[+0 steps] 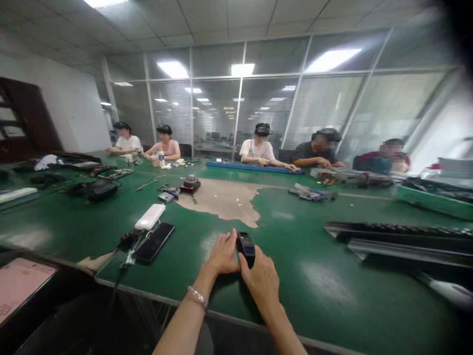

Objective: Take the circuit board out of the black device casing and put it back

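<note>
A small black handheld device point(246, 242) with a little display lies lengthwise on the green table point(295, 276), between my hands. Its exact kind is unclear. My right hand point(263, 278) grips the near end, thumb on the left side and fingers along the right. On the other side rests my left hand point(221, 255), its fingers stretched forward, with the index fingertip by the device's left edge. The two thumbs come close together at its near end. A silver bracelet point(197, 297) circles my left wrist.
Left of my hands lie a black smartphone point(154, 242) and a white power bank point(150, 217) with cables. Ahead, a black-and-red gadget point(190, 183) sits near a bare brown patch point(225, 197). Long dark metal profiles point(406, 246) lie right. Several people sit across the table.
</note>
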{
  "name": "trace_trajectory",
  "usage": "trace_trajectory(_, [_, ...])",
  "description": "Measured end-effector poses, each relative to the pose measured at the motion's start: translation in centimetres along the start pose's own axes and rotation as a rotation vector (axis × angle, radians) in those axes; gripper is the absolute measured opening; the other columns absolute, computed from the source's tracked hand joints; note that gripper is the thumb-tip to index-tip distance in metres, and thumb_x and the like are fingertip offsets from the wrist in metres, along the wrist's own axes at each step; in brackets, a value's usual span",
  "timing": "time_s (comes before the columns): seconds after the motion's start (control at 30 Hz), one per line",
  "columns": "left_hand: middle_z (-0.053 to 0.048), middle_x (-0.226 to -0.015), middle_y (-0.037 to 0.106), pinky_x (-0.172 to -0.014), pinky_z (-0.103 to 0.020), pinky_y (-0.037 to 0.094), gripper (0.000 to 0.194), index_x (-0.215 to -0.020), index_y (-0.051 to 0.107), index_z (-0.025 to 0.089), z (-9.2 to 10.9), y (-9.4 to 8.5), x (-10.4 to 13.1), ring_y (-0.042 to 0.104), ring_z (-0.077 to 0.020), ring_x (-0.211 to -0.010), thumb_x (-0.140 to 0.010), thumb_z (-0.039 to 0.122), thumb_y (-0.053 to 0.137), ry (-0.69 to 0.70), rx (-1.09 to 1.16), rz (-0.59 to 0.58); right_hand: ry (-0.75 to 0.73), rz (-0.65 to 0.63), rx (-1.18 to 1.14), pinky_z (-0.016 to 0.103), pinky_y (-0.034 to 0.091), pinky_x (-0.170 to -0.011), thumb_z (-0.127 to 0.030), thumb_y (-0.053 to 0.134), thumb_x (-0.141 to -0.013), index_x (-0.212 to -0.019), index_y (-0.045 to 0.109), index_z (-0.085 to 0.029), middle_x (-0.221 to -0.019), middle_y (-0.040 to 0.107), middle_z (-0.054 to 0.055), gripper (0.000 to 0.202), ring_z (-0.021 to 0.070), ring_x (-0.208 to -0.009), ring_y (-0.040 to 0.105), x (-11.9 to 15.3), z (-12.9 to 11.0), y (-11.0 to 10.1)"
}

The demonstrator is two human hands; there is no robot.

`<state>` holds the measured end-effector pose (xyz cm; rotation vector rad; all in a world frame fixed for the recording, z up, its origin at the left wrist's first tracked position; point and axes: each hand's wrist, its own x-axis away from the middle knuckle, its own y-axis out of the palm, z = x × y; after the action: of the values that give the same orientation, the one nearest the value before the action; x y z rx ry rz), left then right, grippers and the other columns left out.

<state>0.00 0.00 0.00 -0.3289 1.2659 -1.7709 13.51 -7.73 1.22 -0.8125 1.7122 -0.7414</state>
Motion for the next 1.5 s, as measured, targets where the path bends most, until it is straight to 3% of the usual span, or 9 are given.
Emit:
trace_trajectory(0.33, [-0.012, -0.155, 0.022, -0.118, -0.048, 0.012, 0.102, -0.15, 0.005, 0.013, 0.6, -0.8, 0.3, 0.021, -0.0321, -0.141, -0.069, 0.046, 0.059, -0.009, -0.007, -0.034, -0.007, 0.017, -0.046, 0.033, 0.04, -0.082, -0.045, 0.047, -0.089, -0.126, 0.046, -0.007, -0.102, 0.065, 0.013, 0.052, 0.0263, -0.093, 0.056, 0.4, -0.3, -0.1])
trace_trajectory(0.57, [-0.014, -0.154, 0.022, -0.117, -0.048, 0.013, 0.112, -0.149, -0.01, 0.011, 0.5, -0.8, 0.4, 0.019, -0.0316, -0.142, -0.068, 0.044, 0.06, -0.015, 0.009, -0.019, -0.021, 0.066, -0.111, 0.037, 0.04, -0.088, -0.046, 0.046, -0.089, -0.133, 0.043, -0.003, -0.113, 0.063, 0.018, 0.062, 0.0279, -0.1, 0.054, 0.4, -0.1, 0.8])
trace_trajectory(0.7, [-0.016, -0.155, 0.018, -0.118, -0.047, 0.012, 0.114, -0.149, -0.009, 0.01, 0.2, -0.5, 0.3, 0.017, -0.0308, -0.143, -0.07, 0.053, 0.06, -0.008, -0.004, -0.016, 0.007, 0.082, -0.164, 0.036, 0.042, -0.087, -0.048, 0.046, -0.089, -0.131, 0.046, -0.003, -0.112, 0.063, 0.017, 0.061, 0.0272, -0.099, 0.054, -0.2, -0.4, 0.3])
trace_trajectory(0.87, [-0.016, -0.157, 0.01, -0.118, -0.048, 0.011, 0.122, -0.149, -0.001, 0.01, 0.2, -0.7, 0.1, 0.011, -0.032, -0.144, -0.064, 0.072, 0.059, -0.056, -0.026, -0.07, 0.05, 0.148, -0.228, 0.036, 0.043, -0.086, -0.053, 0.046, -0.088, -0.133, 0.046, -0.006, -0.11, 0.064, 0.017, 0.065, 0.0267, -0.096, 0.056, -1.8, -0.3, -2.0])
trace_trajectory(1.07, [-0.015, -0.156, 0.012, -0.118, -0.047, 0.01, 0.126, -0.149, 0.013, 0.013, 0.6, -1.0, 0.1, 0.01, -0.0328, -0.144, -0.056, 0.087, 0.054, -0.077, -0.055, -0.087, 0.143, 0.191, -0.205, 0.036, 0.043, -0.083, -0.056, 0.046, -0.087, -0.133, 0.047, -0.009, -0.105, 0.064, 0.017, 0.066, 0.0277, -0.093, 0.057, -3.0, 2.5, -3.4])
trace_trajectory(1.3, [-0.011, -0.157, 0.013, -0.117, -0.048, 0.01, 0.114, -0.146, 0.027, 0.02, 0.9, -1.5, 0.2, 0.011, -0.0334, -0.144, -0.057, 0.088, 0.051, -0.071, -0.051, -0.085, 0.164, 0.084, -0.079, 0.035, 0.043, -0.079, -0.054, 0.046, -0.087, -0.131, 0.048, -0.006, -0.101, 0.065, 0.018, 0.066, 0.0283, -0.09, 0.058, -1.3, 6.2, -1.2])
trace_trajectory(1.5, [-0.013, -0.157, 0.014, -0.118, -0.046, 0.009, 0.113, -0.144, 0.03, 0.019, 1.0, -1.6, 0.3, 0.012, -0.0326, -0.144, -0.058, 0.089, 0.05, -0.069, -0.05, -0.084, 0.147, 0.016, -0.012, 0.035, 0.042, -0.079, -0.048, 0.046, -0.087, -0.128, 0.049, -0.004, -0.099, 0.065, 0.016, 0.06, 0.028, -0.089, 0.058, -0.5, 7.1, -0.1])
